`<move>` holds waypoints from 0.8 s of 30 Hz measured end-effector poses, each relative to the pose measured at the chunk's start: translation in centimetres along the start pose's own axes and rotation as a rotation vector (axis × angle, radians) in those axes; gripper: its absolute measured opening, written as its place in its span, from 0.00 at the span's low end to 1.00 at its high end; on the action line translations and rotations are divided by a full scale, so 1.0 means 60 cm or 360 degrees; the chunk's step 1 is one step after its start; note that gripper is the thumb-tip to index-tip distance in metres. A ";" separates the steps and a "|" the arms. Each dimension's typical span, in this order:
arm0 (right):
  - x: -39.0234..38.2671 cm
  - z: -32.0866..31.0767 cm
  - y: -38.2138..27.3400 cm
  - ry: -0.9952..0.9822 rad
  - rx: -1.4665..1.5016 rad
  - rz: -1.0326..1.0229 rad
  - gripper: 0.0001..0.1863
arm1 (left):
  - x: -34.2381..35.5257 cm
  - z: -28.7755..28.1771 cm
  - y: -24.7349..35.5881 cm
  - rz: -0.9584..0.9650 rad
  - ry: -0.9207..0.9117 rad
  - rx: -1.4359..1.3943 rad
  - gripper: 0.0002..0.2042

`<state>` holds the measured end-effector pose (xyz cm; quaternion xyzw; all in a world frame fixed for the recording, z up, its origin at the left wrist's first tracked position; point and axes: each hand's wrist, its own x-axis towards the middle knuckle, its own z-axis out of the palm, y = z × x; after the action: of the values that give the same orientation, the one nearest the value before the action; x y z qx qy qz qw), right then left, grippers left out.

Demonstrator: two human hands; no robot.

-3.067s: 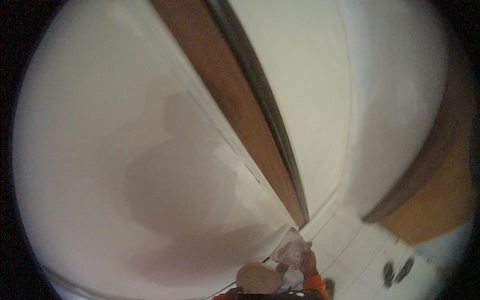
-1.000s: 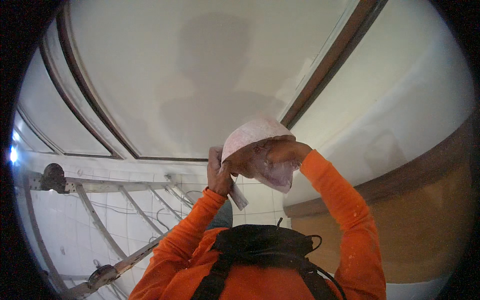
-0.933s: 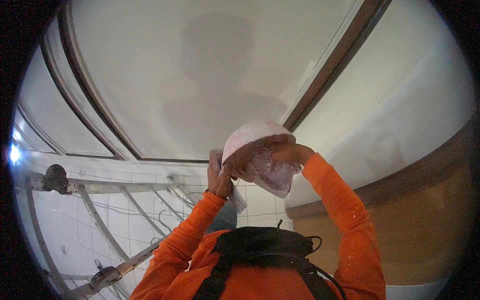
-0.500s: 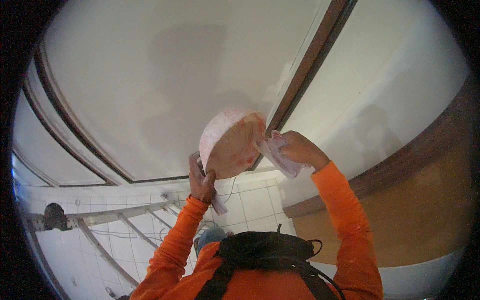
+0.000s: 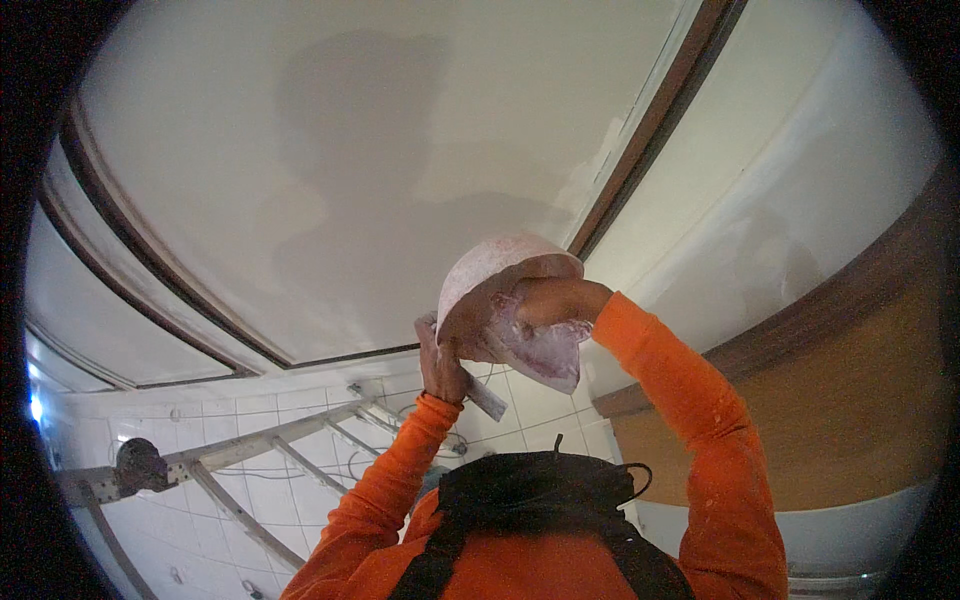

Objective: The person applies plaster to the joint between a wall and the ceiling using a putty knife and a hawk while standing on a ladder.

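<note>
My left hand (image 5: pixel 440 365) grips the near left rim of a round, pinkish-white bowl (image 5: pixel 505 258), which is tilted so that its inside faces me. A pale flat strip (image 5: pixel 487 398) sticks out below that hand; whether the hand holds it too I cannot tell. Reaching into the bowl, my right hand (image 5: pixel 558 300) is closed on a crumpled, whitish plastic bag (image 5: pixel 543 358). The bag hangs over the bowl's near right rim. The right fingertips are partly hidden by the bag, and what lies deep in the bowl is in shadow.
A pale wall panel (image 5: pixel 230 200) with my shadow on it stands ahead, edged by dark brown trim (image 5: pixel 655 130). At the lower left is a metal ladder (image 5: pixel 235 455) with a dark rounded thing (image 5: pixel 140 467) on it, above white tiles (image 5: pixel 535 400). A brown panel (image 5: pixel 800 440) curves at right.
My right hand has moved from beside the bowl's right rim into the bowl, taking the plastic bag along. The bowl and my left hand have shifted slightly right in view.
</note>
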<state>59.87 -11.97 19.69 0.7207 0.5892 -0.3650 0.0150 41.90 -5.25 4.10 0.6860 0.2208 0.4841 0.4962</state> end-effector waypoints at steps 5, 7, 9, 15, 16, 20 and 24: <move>-0.019 -0.008 -0.033 0.0098 0.0303 0.0126 0.20 | 0.005 -0.025 0.017 -0.0218 -0.0095 -0.0101 0.18; -0.003 0.020 0.024 0.0212 0.0366 -0.0067 0.17 | 0.016 -0.026 0.013 0.0236 -0.0115 0.0483 0.17; -0.014 0.032 0.038 0.0277 0.0789 -0.0053 0.17 | 0.034 -0.040 0.002 -0.0136 0.0037 -0.0313 0.17; 0.010 0.146 0.138 0.1424 0.2069 -0.0178 0.10 | 0.046 -0.157 -0.099 -0.0253 -0.0049 0.0005 0.23; 0.032 0.153 0.145 0.1499 0.2071 -0.0191 0.10 | 0.043 -0.165 -0.097 -0.0425 -0.0039 -0.0291 0.24; 0.155 0.134 0.116 0.2839 0.1111 -0.0049 0.17 | 0.035 -0.222 -0.102 -0.0944 -0.0028 -0.0852 0.27; 0.192 0.069 0.038 0.3033 0.0648 0.0056 0.33 | 0.011 -0.267 -0.115 -0.1082 0.0083 -0.0587 0.32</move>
<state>60.18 -4.86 9.47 0.7115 0.2691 0.2765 -0.5873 29.27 5.59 -1.14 0.4605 0.3574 0.3407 0.7376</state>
